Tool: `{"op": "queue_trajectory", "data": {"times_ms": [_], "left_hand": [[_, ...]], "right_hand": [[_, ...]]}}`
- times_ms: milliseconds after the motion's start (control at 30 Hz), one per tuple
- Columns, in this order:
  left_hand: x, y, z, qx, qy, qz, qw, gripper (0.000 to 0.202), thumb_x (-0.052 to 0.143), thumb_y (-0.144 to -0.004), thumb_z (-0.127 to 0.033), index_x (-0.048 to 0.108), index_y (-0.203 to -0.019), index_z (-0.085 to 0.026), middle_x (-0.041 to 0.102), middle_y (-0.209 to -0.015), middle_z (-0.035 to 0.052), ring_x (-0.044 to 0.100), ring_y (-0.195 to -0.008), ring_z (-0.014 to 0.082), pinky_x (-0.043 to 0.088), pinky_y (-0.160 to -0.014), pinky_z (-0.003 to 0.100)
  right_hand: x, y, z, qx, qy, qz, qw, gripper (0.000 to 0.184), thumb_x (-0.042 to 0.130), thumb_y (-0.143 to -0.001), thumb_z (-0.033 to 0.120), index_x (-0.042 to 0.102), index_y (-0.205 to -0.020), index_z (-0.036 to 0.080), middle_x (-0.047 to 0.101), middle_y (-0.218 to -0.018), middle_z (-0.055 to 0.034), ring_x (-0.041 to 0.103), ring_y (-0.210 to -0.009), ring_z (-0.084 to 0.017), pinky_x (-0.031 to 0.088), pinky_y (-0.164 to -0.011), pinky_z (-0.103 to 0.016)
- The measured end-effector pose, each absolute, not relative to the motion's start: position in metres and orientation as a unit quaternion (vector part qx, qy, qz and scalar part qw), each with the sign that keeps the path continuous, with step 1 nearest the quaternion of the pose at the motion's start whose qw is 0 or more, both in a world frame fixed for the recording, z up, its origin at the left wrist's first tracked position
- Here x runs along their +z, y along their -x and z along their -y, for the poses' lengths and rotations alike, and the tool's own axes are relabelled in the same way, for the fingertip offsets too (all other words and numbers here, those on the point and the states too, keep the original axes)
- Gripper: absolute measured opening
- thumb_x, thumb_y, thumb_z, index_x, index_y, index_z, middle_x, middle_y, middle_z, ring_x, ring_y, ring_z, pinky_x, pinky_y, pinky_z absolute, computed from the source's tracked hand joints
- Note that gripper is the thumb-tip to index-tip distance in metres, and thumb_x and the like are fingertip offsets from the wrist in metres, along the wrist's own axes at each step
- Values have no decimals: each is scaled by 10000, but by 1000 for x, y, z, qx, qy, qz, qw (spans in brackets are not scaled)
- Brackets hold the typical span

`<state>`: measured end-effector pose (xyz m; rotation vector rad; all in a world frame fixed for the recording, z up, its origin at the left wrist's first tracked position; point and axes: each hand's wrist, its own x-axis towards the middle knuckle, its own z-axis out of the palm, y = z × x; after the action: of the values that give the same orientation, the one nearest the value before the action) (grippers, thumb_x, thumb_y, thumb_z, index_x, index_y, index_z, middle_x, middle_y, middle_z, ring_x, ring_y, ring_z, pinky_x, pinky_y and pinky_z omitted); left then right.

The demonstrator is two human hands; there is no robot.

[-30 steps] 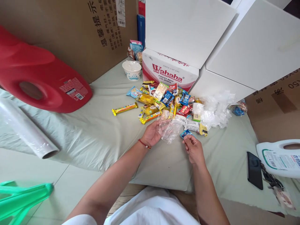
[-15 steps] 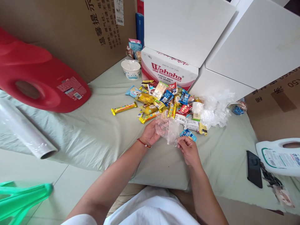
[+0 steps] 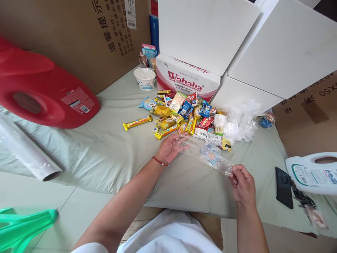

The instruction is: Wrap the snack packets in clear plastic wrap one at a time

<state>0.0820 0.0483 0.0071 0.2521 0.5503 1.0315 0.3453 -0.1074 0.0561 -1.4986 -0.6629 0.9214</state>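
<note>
A clear plastic bag (image 3: 193, 147) is stretched out between my two hands above the bed-like surface. My left hand (image 3: 170, 149), with a red cord bracelet at the wrist, has hold of its left end, and the fingers are partly covered by the film. The right end is pinched between the thumb and fingers of my right hand (image 3: 242, 182). Through the film a blue packet (image 3: 210, 154) shows, lying underneath. Just beyond my hands is a pile of wrapped snacks (image 3: 184, 114), in yellow, blue, red and white wrappers. One yellow snack bar (image 3: 137, 122) lies apart on the left.
Crumpled clear plastic bags (image 3: 242, 121) lie right of the snacks. Behind stand a Wahaha box (image 3: 186, 79) and a paper bowl (image 3: 144, 79). To the left are a red jug (image 3: 47, 95) and a film roll (image 3: 26, 147); to the right, a phone (image 3: 283, 188) and white bottle (image 3: 313, 175).
My right hand has moved to the right and pulled the crumpled bag out into a long strip. My left hand has stayed nearly in place, holding the other end.
</note>
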Motion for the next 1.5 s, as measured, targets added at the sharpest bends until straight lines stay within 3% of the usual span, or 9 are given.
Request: {"op": "queue_trajectory", "data": {"times_ms": [167,333,600,833,967,1067,1233,1333,1500], "left_hand": [[13,-88,-43,500,-165,-322,787,240,793,-768,-271,573,-769,-176,711,-951,14,671,-818,136,638,-806,376],[13,-97,-35,512,-200,-373,747,370,820,-758,-389,503,-825,-210,604,-741,-63,536,-547,69,502,-518,210],[31,-127,-4,576,-253,-401,665,359,712,-860,-466,448,-819,-225,526,-697,-88,426,-470,37,388,-438,179],[54,-69,24,501,-318,-423,685,439,796,-792,-545,501,-842,-225,453,-607,-104,343,-410,28,279,-365,154],[68,-7,42,363,-376,-472,710,445,867,-725,-534,591,-814,-197,395,-539,-106,302,-392,27,242,-338,153],[76,21,54,269,-387,-486,736,471,878,-712,-567,605,-776,-188,318,-519,-117,246,-389,16,202,-343,152],[65,35,53,287,-346,-538,713,511,920,-630,-536,610,-834,-186,416,-607,-99,289,-420,19,247,-375,170],[50,37,48,422,-334,-631,558,465,883,-640,-446,595,-902,-191,547,-727,-49,464,-543,72,409,-494,207],[49,25,69,537,-528,-618,224,353,676,-773,-220,615,-1120,-240,643,-1110,57,628,-1007,212,537,-937,389]], "right_hand": [[45,-360,132,297,677,341,581,301,774,-839,483,662,-785,209,529,-638,39,384,-548,-90,313,-516,-230],[38,-374,152,257,789,406,382,438,691,-847,634,704,-847,196,569,-675,8,489,-615,-148,411,-583,-278],[25,-305,115,159,764,486,393,637,672,-829,652,666,-1280,203,627,-1201,-128,576,-841,-214,524,-790,-392],[31,-290,69,255,673,413,558,310,691,-865,541,679,-907,234,655,-1084,-78,601,-1066,-233,506,-949,-387],[71,-316,69,498,597,363,513,468,861,-694,594,620,-859,228,704,-911,-45,654,-776,-194,551,-635,-315],[92,-328,63,579,582,408,400,480,869,-700,590,614,-870,222,651,-705,15,534,-500,-115,392,-419,-230],[87,-321,35,575,576,496,303,363,801,-774,512,623,-874,212,574,-564,65,406,-380,-76,263,-380,-217],[69,-305,20,527,616,489,323,293,767,-773,464,599,-822,228,536,-513,78,411,-369,-91,281,-389,-231],[46,-278,18,514,622,416,420,290,746,-752,474,575,-834,254,532,-535,75,400,-372,-104,252,-366,-252]]}}
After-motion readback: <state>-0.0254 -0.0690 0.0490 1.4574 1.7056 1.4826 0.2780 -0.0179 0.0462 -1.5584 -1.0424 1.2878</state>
